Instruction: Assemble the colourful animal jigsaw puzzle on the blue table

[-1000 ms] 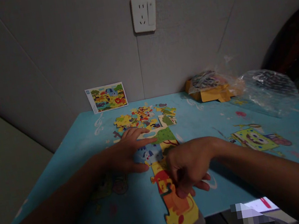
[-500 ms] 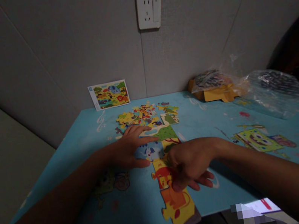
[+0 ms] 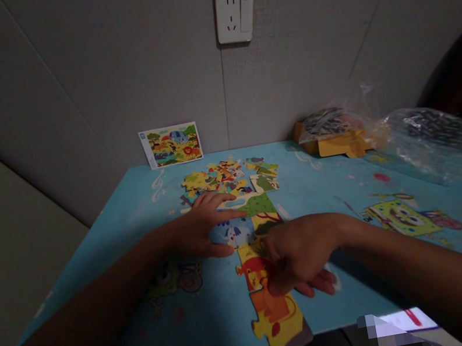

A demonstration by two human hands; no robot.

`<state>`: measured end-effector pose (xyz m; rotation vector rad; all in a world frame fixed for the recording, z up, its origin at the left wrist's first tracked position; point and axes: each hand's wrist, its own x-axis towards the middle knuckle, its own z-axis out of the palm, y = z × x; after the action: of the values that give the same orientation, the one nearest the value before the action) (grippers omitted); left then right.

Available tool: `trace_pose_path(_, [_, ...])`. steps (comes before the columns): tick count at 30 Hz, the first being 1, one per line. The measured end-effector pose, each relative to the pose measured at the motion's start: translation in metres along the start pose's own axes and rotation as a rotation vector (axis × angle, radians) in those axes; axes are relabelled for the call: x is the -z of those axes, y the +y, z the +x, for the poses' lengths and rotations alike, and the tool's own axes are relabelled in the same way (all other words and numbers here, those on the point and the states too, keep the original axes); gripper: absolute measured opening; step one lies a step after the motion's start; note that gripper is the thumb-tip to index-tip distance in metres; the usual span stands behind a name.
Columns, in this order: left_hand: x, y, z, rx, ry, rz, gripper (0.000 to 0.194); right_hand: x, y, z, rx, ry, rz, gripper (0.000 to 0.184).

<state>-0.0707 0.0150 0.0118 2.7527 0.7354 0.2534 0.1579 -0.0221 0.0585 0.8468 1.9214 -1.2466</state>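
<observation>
Joined flat, knob-edged puzzle pieces showing a blue elephant and a red-maned lion (image 3: 277, 316) run down a smooth, cartoon-printed blue tabletop (image 3: 221, 328) and jut past its near edge, with a jumble of loose, multicoloured pieces (image 3: 214, 178) beyond them. A left hand (image 3: 202, 225) lies over the elephant section with fingers spread, gripping nothing, while a right hand (image 3: 299, 250) bends thumb and forefinger against the lion section, its other fingers loosely curled; whether it pinches a piece cannot be told. Crinkled clear plastic (image 3: 429, 140) sits at far right.
</observation>
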Motion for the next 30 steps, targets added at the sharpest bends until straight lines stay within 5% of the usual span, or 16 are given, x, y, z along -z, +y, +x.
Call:
trace_pose_path(5, [-0.002,-0.003,0.000,-0.022,0.024,-0.006,0.071,-0.006,0.001,-0.004,0.229,0.359,-0.153,0.036])
trace_pose_path(9, [-0.002,-0.003,0.000,-0.017,0.004,-0.008,0.071,-0.017,-0.006,-0.005,0.312,0.598,-0.337,0.054])
trace_pose_path(20, [0.000,-0.002,0.001,-0.002,-0.026,-0.013,0.074,-0.010,0.000,-0.004,0.285,0.377,-0.341,0.046])
trace_pose_path(26, [0.000,-0.004,0.000,-0.009,-0.035,-0.007,0.074,0.015,0.031,-0.008,0.165,0.126,-0.079,0.046])
trace_pose_path(30, [0.001,-0.004,0.000,-0.002,-0.048,0.004,0.075,0.027,0.049,-0.012,0.112,0.090,0.037,0.052])
